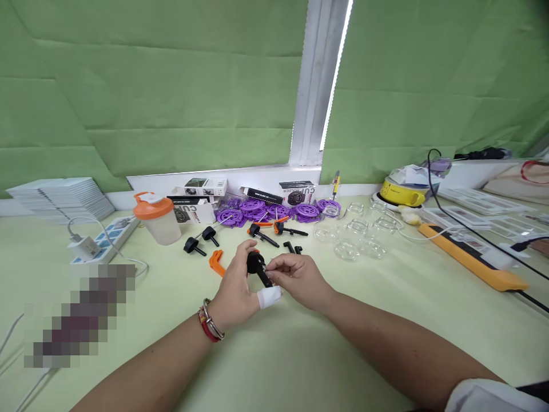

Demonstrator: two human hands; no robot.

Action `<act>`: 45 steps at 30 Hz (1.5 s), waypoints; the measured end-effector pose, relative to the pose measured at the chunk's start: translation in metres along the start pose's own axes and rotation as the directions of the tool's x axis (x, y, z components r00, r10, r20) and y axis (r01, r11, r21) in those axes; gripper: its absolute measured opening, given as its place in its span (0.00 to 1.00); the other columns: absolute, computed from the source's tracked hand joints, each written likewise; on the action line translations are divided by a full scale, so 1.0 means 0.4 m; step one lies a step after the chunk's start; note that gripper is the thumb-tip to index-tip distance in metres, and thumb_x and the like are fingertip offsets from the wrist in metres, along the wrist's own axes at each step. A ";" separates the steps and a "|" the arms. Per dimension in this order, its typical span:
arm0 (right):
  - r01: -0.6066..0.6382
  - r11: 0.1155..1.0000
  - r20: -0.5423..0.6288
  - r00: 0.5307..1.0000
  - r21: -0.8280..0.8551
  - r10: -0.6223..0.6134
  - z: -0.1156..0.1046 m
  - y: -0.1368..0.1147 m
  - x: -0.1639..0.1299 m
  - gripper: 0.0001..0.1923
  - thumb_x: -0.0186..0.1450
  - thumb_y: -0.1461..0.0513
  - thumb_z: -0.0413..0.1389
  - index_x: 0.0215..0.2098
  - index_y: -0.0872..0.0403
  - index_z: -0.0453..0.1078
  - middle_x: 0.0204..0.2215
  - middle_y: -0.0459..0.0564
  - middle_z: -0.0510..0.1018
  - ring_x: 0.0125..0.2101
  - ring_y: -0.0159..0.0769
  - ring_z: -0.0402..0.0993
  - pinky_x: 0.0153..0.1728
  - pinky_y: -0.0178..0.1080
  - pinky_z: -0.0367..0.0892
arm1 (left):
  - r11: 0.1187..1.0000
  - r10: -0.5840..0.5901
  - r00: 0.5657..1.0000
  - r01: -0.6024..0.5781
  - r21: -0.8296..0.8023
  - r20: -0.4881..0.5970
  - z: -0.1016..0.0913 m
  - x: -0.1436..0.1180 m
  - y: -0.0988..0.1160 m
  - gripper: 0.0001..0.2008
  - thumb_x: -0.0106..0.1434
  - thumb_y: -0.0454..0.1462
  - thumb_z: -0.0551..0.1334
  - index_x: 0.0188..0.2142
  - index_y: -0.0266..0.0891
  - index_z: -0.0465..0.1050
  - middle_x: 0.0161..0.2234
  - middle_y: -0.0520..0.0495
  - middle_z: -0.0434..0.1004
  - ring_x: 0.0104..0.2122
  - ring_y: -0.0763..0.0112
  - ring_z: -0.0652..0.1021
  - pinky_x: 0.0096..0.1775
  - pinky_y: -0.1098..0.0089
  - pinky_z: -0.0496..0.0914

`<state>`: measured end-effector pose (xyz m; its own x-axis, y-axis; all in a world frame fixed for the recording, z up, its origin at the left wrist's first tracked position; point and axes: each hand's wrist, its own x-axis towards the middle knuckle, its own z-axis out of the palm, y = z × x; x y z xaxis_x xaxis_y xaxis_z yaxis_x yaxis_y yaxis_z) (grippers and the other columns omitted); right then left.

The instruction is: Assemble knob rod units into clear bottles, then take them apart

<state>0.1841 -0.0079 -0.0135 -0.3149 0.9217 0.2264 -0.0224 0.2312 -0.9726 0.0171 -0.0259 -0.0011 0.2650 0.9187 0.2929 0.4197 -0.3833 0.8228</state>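
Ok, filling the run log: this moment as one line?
left hand: holds black part | right hand: pinches it | orange clip: beside, on table

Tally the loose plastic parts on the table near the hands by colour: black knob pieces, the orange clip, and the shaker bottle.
Black knob pieces: 5 lying loose, 1 more held in both hands
Orange clip: 1
Shaker bottle: 1
Total: 8
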 end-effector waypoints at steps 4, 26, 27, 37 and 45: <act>0.049 0.996 -0.020 0.999 -0.072 -0.051 0.000 -0.002 -0.001 0.04 0.56 0.62 0.60 0.30 0.55 0.73 0.25 0.47 0.76 0.26 0.31 0.71 0.29 0.36 0.67 | 1.000 -0.005 1.000 0.004 0.019 0.017 0.001 -0.001 -0.002 0.42 0.46 0.39 0.68 0.57 0.44 0.48 0.53 0.40 0.62 0.53 0.54 0.66 0.50 0.57 0.63; 0.348 0.856 0.061 0.934 -0.382 -0.352 -0.011 0.007 -0.003 0.07 0.60 0.68 0.54 0.30 0.53 0.73 0.26 0.46 0.76 0.27 0.30 0.71 0.30 0.33 0.66 | 0.996 0.035 0.997 -0.040 0.079 0.064 0.004 -0.003 -0.005 0.40 0.46 0.41 0.68 0.55 0.43 0.48 0.51 0.39 0.62 0.51 0.55 0.67 0.49 0.55 0.64; 0.351 0.854 0.064 0.933 -0.385 -0.354 -0.011 0.007 -0.003 0.07 0.60 0.68 0.54 0.30 0.53 0.73 0.26 0.47 0.76 0.27 0.30 0.71 0.30 0.33 0.66 | 0.996 0.036 0.997 -0.042 0.082 0.066 0.003 -0.003 -0.005 0.40 0.46 0.41 0.68 0.55 0.43 0.48 0.51 0.39 0.62 0.51 0.55 0.67 0.49 0.55 0.64; 0.390 0.828 0.082 0.916 -0.403 -0.392 -0.012 0.009 -0.002 0.07 0.60 0.68 0.54 0.30 0.53 0.73 0.27 0.47 0.76 0.27 0.31 0.71 0.30 0.34 0.67 | 0.993 0.014 0.998 -0.020 0.119 0.058 0.005 0.002 -0.004 0.41 0.45 0.40 0.69 0.54 0.43 0.48 0.50 0.39 0.63 0.50 0.55 0.68 0.48 0.56 0.65; 0.408 0.820 0.084 0.908 -0.402 -0.411 -0.011 0.010 -0.005 0.07 0.61 0.68 0.54 0.30 0.52 0.73 0.27 0.47 0.77 0.28 0.31 0.73 0.31 0.34 0.68 | 0.991 0.009 0.998 -0.016 0.134 0.055 0.004 -0.001 0.000 0.41 0.45 0.41 0.69 0.54 0.43 0.49 0.50 0.39 0.64 0.49 0.55 0.69 0.47 0.56 0.66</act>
<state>0.1889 -0.0077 -0.0176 -0.3566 0.7154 0.6008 0.2341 0.6910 -0.6839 0.0182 -0.0264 -0.0020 0.3164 0.9086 0.2726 0.5282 -0.4074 0.7450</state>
